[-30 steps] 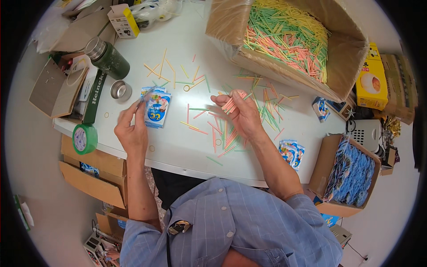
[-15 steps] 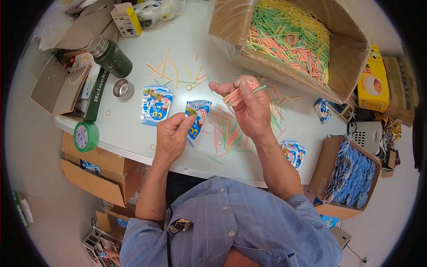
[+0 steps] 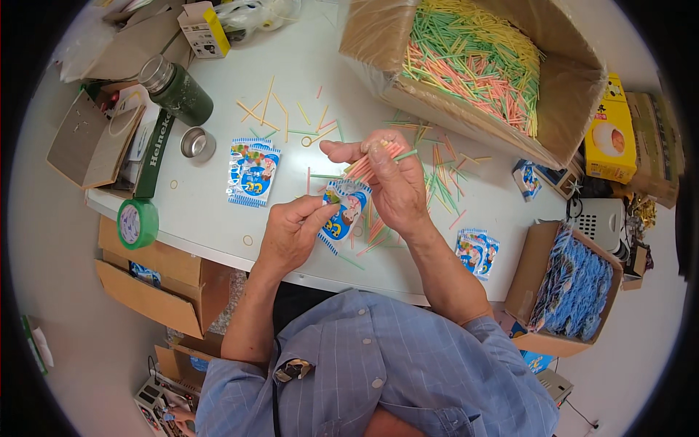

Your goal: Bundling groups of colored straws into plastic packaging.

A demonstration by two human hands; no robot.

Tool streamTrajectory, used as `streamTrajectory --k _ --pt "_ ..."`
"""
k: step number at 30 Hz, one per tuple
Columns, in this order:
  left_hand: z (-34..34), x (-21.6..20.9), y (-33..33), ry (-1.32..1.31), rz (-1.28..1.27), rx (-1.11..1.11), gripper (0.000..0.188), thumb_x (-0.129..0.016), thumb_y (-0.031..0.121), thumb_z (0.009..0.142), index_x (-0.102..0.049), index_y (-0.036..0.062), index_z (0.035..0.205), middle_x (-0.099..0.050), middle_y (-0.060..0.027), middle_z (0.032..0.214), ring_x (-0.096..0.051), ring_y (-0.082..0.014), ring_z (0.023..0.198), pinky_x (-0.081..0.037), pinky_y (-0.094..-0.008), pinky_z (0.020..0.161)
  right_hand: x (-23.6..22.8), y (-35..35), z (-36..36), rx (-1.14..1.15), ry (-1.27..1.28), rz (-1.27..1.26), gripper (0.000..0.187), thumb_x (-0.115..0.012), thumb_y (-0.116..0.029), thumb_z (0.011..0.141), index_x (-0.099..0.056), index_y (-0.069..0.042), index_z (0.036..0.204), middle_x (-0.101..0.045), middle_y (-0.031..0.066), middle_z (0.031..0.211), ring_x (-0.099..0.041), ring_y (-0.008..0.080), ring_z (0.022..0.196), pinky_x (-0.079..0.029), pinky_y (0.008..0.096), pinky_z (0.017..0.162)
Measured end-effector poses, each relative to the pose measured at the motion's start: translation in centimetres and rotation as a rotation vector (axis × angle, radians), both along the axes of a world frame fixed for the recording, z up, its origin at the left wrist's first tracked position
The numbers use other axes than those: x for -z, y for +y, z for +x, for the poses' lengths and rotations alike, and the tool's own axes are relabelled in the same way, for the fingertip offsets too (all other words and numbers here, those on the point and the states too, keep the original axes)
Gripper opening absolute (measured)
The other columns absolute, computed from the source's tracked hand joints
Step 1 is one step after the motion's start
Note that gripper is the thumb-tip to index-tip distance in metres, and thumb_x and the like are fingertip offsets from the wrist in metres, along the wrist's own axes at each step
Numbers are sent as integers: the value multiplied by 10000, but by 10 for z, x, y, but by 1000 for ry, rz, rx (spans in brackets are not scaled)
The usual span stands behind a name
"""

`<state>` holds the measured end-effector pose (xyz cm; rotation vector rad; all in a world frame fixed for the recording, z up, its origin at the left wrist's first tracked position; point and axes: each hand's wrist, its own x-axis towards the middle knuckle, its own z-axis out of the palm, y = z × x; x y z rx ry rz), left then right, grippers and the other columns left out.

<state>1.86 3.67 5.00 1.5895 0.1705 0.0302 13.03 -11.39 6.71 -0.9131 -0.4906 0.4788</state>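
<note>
Between thumb and fingers, my left hand (image 3: 295,229) pinches a small blue and white printed packet (image 3: 345,213), its top edge turned up toward my right hand. A bundle of thin pastel sticks (image 3: 375,164), mostly pink with some green and yellow, is gripped in my right hand (image 3: 399,182). The lower ends of the bundle meet the packet's top edge; whether any are inside it I cannot tell. Loose sticks (image 3: 376,231) lie on the white table beneath both hands. To the left rest several similar packets (image 3: 252,172), overlapping.
A large carton (image 3: 466,109) full of coloured sticks stands at the far right. A box of blue packets (image 3: 571,284) is at the right, near more packets (image 3: 477,253). At left are a green flask (image 3: 178,91), a metal cup (image 3: 197,145) and green tape (image 3: 138,223).
My left hand has moved right with the packet, and my right hand has come slightly left and down with the sticks. Packet and bundle now meet.
</note>
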Motion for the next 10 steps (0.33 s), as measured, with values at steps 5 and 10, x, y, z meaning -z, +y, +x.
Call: streamTrajectory --k 5,10 --pt "1 -1 -3 24 -21 -19 171 -657 98 963 -724 -49 1019 -723 -60 815 -586 -58 733 -492 -241 662 9 -3 -4 -36 1 -71 199 -429 -233 1081 -478 -57 1160 -673 244 1181 -594 332 1245 -465 446 1058" --pt "-1 8 -7 35 -30 -72 175 -660 106 963 -729 -40 1032 -730 -56 817 -589 -52 733 -491 -229 655 12 -8 -3 -76 66 -165 212 -443 -238 1076 -484 -58 1179 -667 246 1198 -583 330 1261 -460 442 1067"
